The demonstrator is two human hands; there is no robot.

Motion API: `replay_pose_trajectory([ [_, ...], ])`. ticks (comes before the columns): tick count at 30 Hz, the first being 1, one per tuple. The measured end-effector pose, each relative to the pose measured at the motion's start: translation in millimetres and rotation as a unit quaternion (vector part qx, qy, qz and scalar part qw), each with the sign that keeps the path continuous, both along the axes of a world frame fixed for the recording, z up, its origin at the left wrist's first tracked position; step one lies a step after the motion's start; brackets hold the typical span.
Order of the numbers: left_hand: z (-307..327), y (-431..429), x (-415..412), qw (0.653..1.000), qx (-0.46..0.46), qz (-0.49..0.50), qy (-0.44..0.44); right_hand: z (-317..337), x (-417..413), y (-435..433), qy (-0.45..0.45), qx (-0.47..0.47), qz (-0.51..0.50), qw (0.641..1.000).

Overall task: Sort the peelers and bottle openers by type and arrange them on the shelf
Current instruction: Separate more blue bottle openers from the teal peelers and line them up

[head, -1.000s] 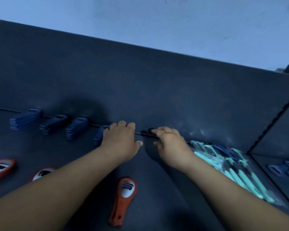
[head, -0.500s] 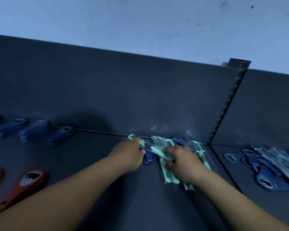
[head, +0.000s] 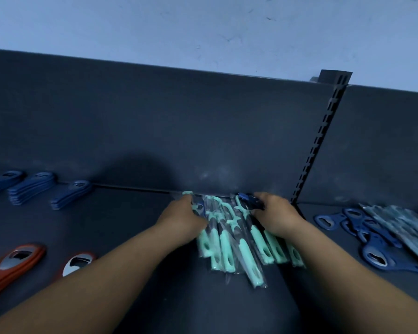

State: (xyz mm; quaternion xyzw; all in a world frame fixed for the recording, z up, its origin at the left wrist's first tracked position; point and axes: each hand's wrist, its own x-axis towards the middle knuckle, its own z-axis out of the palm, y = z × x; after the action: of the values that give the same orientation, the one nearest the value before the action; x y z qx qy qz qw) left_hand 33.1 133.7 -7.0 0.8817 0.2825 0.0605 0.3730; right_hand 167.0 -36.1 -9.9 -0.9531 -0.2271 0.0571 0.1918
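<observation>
Fingers of the left hand (head: 180,219) curl down onto the left edge of a bundle of teal-handled peelers (head: 241,247) in clear plastic sleeves, and those of the right hand (head: 276,219) curl round the bundle's right edge, so the bundle is clasped between both hands; most fingertips are hidden against the plastic.

Nearest the camera, both bare forearms extend over the dark grey shelf board (head: 135,227); to the near left lie two orange plastic bottle openers (head: 12,263) with shiny metal heads, the second partly under the left forearm. The peelers rest on the board near the right end of this bay, handles toward the person and blades toward the back. A small dark blue piece (head: 246,197) shows at the right fingertips, too blurred to identify. In the next bay to the right lie flat blue metal bottle openers (head: 372,254), and beside them a mottled blue plastic-wrapped pack (head: 403,227). Farther back on the left, stacks of dark blue bottle openers (head: 32,189) sit in a row along the dark back panel (head: 155,121). A slotted black upright (head: 321,141) divides the two bays; above it all is a pale wall (head: 203,25).
</observation>
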Motion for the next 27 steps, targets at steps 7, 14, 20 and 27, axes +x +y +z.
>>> replay_pose_trajectory([
  [7,-5,14,-1,0.992,-0.097,0.073,-0.045,-5,-5,14,-0.098,-0.065,0.031,0.993],
  [14,2,27,-7,0.992,0.061,0.075,0.083,-7,-3,16,-0.078,-0.091,0.03,0.992],
  [20,0,9,-7,0.963,0.236,-0.101,0.083,-3,-8,20,-0.165,0.039,0.019,0.985],
  [27,-8,14,-7,0.924,0.306,-0.183,0.137,12,-23,24,-0.082,0.238,0.039,0.967],
])
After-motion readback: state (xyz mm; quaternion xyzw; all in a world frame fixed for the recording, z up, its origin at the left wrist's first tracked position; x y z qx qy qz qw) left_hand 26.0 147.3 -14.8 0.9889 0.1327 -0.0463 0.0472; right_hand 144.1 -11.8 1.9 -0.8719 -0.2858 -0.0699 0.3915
